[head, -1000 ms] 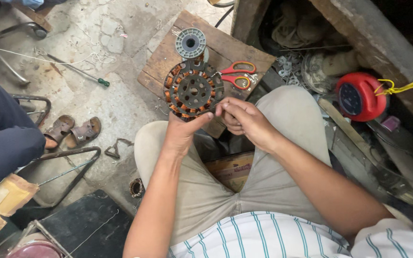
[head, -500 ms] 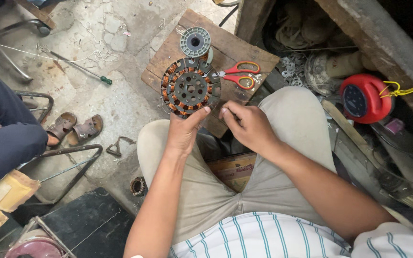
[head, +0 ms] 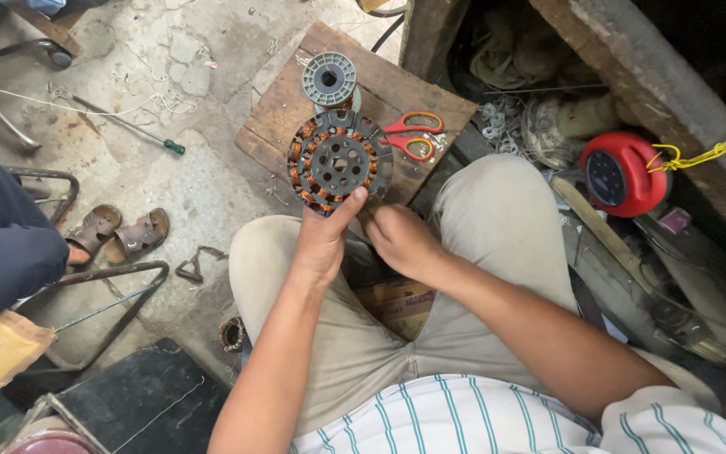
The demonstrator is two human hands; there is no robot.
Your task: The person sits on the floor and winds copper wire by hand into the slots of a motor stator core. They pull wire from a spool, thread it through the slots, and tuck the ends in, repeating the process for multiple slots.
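Copper wire coils sit in a ring all around the fan motor stator (head: 335,163), and its dark round middle has many small holes; your left hand (head: 323,244) grips its bottom edge, thumb on the front, holding it up above the wooden board (head: 275,113); your right hand (head: 401,240) is curled shut just beside it, but you cannot tell what it pinches; you have one stator, one wire spool (head: 329,81), one pair of orange scissors (head: 412,134), two brown sandals (head: 118,234).
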